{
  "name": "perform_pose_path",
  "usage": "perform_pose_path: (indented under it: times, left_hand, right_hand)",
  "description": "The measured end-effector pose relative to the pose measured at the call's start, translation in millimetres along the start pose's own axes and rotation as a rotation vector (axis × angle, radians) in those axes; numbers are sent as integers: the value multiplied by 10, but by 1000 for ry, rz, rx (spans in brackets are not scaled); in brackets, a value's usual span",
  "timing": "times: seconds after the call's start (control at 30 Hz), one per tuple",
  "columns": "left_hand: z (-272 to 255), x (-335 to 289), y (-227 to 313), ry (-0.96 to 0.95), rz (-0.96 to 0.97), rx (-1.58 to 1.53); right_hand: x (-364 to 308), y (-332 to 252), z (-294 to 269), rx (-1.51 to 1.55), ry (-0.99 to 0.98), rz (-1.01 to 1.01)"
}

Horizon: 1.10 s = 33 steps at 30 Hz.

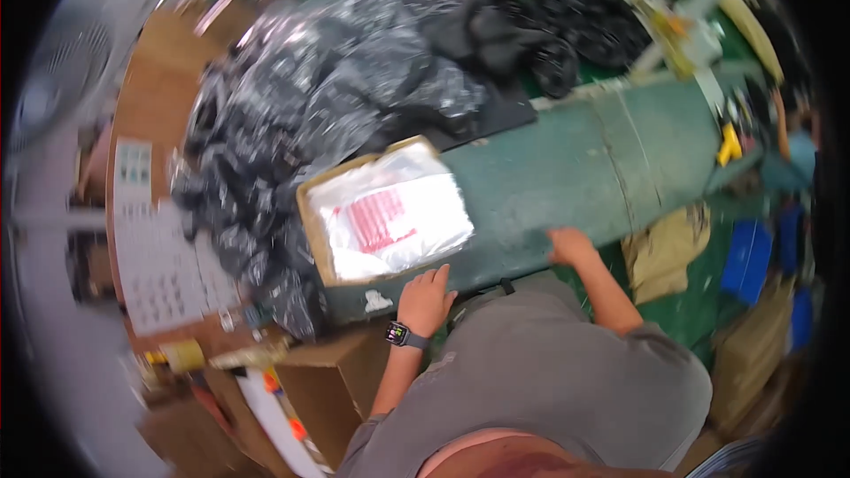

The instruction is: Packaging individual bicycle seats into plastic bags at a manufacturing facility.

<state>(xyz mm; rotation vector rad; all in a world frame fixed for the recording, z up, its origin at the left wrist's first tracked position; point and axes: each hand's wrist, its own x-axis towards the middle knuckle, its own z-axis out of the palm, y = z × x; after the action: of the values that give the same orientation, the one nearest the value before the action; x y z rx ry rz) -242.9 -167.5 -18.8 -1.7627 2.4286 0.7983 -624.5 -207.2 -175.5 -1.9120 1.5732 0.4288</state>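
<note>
My left hand (427, 301), with a dark watch (397, 334) on its wrist, is held at the near edge of a shallow cardboard box. Its fingers are apart and hold nothing; whether they touch the box I cannot tell. Clear plastic bags with a red printed patch (379, 219) fill the box (314, 235). Over the green tabletop (540, 173), near its front edge, my right hand (571, 246) is blurred and looks partly curled. No object shows in it. A small white scrap (378, 301) lies left of my left hand.
Crumpled black plastic bags (354, 80) heap behind and left of the box. A printed sheet (159, 265) lies on the brown board at the left. Below it stands an open carton (323, 394). A yellow-handled tool (729, 144) and blue bins (748, 261) are at the right.
</note>
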Motion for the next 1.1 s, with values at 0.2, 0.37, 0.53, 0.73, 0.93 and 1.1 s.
perform_pose_path:
  times: [0.2, 0.37, 0.53, 0.73, 0.93, 1.1]
  left_hand:
    - [160, 663, 838, -119, 229, -46]
    - [310, 734, 785, -188, 132, -110]
    - [307, 616, 655, -231, -96, -5]
    - [376, 676, 731, -221, -208, -82]
    - [492, 998, 810, -260, -118, -203]
    - [660, 1464, 792, -218, -48, -234]
  right_hand:
    - [495, 837, 11, 614, 468, 62]
    - [1588, 1329, -894, 315, 503, -40]
    - [2794, 1499, -2093, -215, 1006, 92]
    - [3538, 2057, -2324, -368, 646, 52]
    - [3037, 1889, -1920, -346, 560, 50]
    - [1925, 936, -1201, 278, 188, 17]
